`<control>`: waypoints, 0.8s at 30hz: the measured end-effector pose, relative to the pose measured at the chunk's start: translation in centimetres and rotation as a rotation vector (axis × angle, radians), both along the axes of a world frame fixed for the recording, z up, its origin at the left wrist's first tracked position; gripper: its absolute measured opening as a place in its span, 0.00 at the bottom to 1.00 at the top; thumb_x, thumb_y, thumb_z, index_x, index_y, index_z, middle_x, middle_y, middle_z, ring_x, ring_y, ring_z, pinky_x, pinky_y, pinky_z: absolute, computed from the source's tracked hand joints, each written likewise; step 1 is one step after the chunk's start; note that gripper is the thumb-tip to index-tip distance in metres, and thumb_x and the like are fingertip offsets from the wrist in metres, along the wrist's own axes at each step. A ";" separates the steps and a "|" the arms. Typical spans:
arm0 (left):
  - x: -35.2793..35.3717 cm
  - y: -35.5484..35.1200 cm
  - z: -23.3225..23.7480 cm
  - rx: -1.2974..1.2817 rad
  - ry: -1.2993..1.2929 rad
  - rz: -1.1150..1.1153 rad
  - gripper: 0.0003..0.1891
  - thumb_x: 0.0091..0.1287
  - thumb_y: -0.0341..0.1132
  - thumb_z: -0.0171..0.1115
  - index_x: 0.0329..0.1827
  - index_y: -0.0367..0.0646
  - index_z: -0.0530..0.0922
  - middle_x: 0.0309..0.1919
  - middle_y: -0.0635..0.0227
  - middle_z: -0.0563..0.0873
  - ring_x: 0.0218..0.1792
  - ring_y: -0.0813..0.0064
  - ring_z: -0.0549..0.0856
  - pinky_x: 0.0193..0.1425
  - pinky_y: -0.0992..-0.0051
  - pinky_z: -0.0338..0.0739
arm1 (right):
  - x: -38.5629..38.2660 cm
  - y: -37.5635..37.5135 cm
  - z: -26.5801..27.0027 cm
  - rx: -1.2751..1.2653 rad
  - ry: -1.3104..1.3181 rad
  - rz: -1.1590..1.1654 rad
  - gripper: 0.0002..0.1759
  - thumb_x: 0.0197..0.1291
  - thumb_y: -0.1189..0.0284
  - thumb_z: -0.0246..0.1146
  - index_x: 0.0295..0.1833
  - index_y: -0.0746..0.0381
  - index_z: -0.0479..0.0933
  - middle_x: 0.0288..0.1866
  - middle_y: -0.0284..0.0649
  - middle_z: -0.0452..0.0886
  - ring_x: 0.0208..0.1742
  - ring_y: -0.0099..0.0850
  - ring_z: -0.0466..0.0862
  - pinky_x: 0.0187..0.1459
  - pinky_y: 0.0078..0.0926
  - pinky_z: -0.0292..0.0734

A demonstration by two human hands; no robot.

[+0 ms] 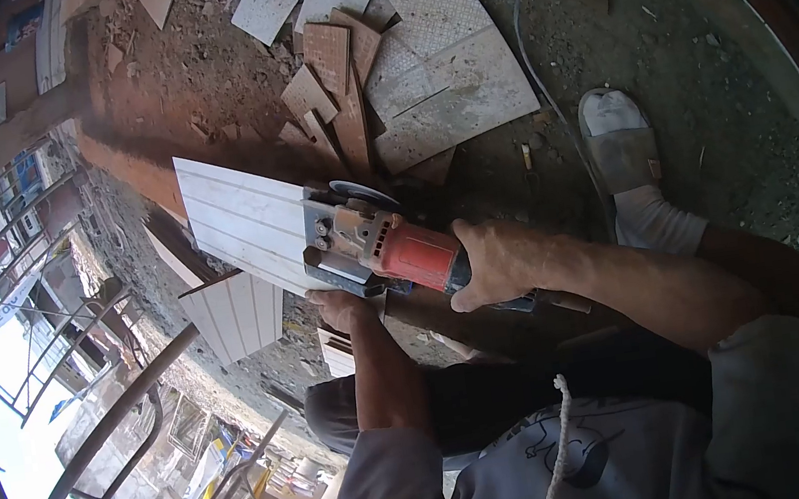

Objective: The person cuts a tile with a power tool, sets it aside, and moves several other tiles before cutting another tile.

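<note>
Only a sliver of the disc (364, 192) shows above the grinder (399, 244), whose rear end disappears under the right hand (492, 262), while the fingers of the left hand (342, 308) tuck out of sight beneath the tool and the white tile (245, 224), and a dark lens rim swallows every corner.

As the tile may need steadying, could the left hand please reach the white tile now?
Probably yes: the left hand lies at the near edge of the tile, below the grinder, with nothing between.
</note>
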State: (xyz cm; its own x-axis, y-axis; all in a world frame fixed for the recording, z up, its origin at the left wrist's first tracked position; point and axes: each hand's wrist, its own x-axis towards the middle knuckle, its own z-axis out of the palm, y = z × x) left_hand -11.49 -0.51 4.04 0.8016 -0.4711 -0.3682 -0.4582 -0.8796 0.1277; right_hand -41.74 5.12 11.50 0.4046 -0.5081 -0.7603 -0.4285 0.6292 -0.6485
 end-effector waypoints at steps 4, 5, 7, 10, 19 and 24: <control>1.7 0.4 -1.2 -0.067 0.022 0.085 0.45 0.75 0.64 0.27 0.58 0.26 0.78 0.57 0.38 0.81 0.59 0.43 0.80 0.66 0.56 0.69 | 0.0 -0.5 0.0 0.004 0.012 0.004 0.42 0.43 0.53 0.74 0.54 0.74 0.70 0.45 0.64 0.82 0.49 0.55 0.85 0.54 0.43 0.80; 2.1 0.7 -1.6 -0.078 0.014 0.084 0.46 0.75 0.65 0.28 0.57 0.25 0.79 0.57 0.39 0.81 0.59 0.43 0.80 0.66 0.56 0.68 | 0.1 -0.6 -0.1 -0.008 0.013 -0.012 0.42 0.42 0.52 0.74 0.53 0.75 0.70 0.46 0.64 0.82 0.49 0.55 0.85 0.54 0.43 0.80; 2.7 0.9 -2.0 -0.099 0.021 0.105 0.46 0.74 0.66 0.29 0.57 0.25 0.79 0.57 0.38 0.81 0.59 0.43 0.79 0.66 0.56 0.68 | 0.4 -0.6 -0.5 -0.027 0.017 -0.014 0.43 0.41 0.52 0.75 0.54 0.75 0.70 0.46 0.64 0.82 0.49 0.55 0.85 0.54 0.42 0.80; 2.1 0.8 -1.4 -0.119 0.025 0.102 0.47 0.74 0.66 0.29 0.57 0.24 0.79 0.57 0.38 0.81 0.60 0.44 0.79 0.67 0.57 0.68 | 1.0 -1.1 -0.9 -0.057 0.022 -0.035 0.44 0.41 0.52 0.76 0.54 0.75 0.71 0.46 0.64 0.82 0.50 0.55 0.85 0.54 0.42 0.80; 0.2 -0.1 0.6 -0.055 0.010 0.125 0.46 0.73 0.67 0.29 0.60 0.25 0.77 0.58 0.37 0.80 0.61 0.44 0.79 0.68 0.56 0.69 | 1.0 -1.3 -0.5 -0.033 0.036 -0.014 0.46 0.40 0.51 0.77 0.55 0.76 0.70 0.48 0.65 0.82 0.52 0.54 0.85 0.56 0.40 0.80; 1.0 0.3 0.1 -0.078 0.065 0.160 0.46 0.74 0.66 0.29 0.61 0.27 0.76 0.59 0.38 0.80 0.61 0.43 0.79 0.68 0.56 0.69 | 0.0 0.3 -0.1 -0.030 0.048 0.013 0.48 0.40 0.50 0.77 0.57 0.76 0.69 0.49 0.65 0.82 0.53 0.54 0.84 0.57 0.40 0.79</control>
